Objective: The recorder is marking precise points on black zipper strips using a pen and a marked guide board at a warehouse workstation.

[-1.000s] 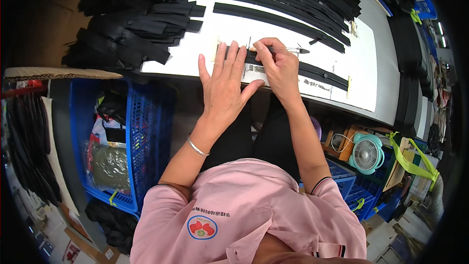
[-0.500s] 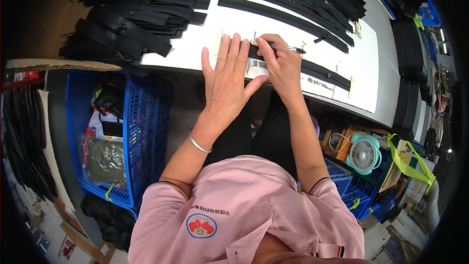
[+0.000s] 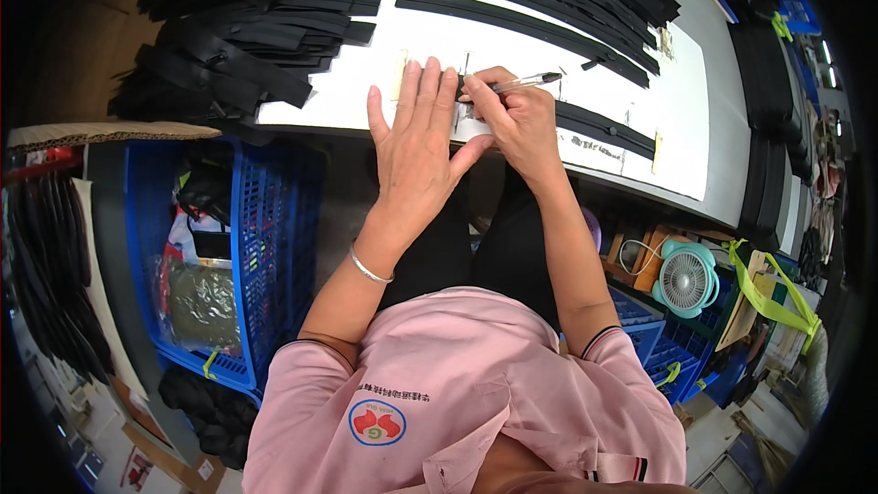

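My left hand [image 3: 413, 146] lies flat with its fingers stretched out, pressing on the white board [image 3: 677, 119] at the table's front edge. Close beside its fingertips, my right hand [image 3: 521, 119] grips a clear pen [image 3: 533, 80], whose tip end points left toward the left fingers. Under both hands runs a black zipper strip [image 3: 604, 128], laid along the near edge of the board; its left part is hidden by the hands. Dark marks and bits of tape show on the board around it.
More black zipper strips [image 3: 540, 32] lie in rows farther back on the board. Heaped bundles of black strips [image 3: 229, 64] are at the left, and black stacks [image 3: 766, 110] at the right. A blue basket [image 3: 242, 256] and a small teal fan [image 3: 686, 279] flank me below table height.
My right hand has shifted slightly left, closer to the left fingers, and the pen's back end now tilts farther away from me. My left hand stays flat.
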A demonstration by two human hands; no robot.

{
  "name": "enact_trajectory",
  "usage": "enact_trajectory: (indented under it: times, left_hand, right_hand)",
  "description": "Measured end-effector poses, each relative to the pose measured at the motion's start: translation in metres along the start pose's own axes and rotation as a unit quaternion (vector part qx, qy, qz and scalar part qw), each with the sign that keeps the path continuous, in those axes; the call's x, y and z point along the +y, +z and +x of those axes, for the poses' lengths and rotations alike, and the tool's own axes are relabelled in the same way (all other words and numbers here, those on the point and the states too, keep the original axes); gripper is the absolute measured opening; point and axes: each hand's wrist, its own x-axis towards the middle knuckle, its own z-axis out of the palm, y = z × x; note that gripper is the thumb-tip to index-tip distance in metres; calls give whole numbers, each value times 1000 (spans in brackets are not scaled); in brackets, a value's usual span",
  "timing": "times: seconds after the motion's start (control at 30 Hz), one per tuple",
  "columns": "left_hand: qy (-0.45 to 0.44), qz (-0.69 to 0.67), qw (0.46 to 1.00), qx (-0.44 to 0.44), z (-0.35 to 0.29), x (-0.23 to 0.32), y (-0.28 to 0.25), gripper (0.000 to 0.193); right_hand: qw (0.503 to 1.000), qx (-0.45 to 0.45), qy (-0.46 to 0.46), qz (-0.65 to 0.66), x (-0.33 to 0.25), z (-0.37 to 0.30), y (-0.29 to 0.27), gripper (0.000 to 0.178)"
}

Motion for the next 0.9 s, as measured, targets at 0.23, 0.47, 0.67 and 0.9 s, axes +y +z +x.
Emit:
enact_trajectory:
  times: [0.23, 0.47, 0.67, 0.9]
  left_hand:
    - [-8, -4, 1000, -10, 0, 0, 0, 81]
    - [1, 15, 1000, -11, 0, 0, 0, 84]
    - [-2, 15, 999, -28, 0, 1, 0, 83]
    - [-5, 12, 998, -53, 2, 22, 1, 87]
  right_hand:
    - [999, -8, 43, 29, -9, -6, -13, 20]
    - [980, 189, 44, -38, 4, -23, -77, 20]
    - [984, 145, 47, -90, 23, -29, -84, 21]
    - [982, 160, 50, -83, 17, -26, -83, 22]
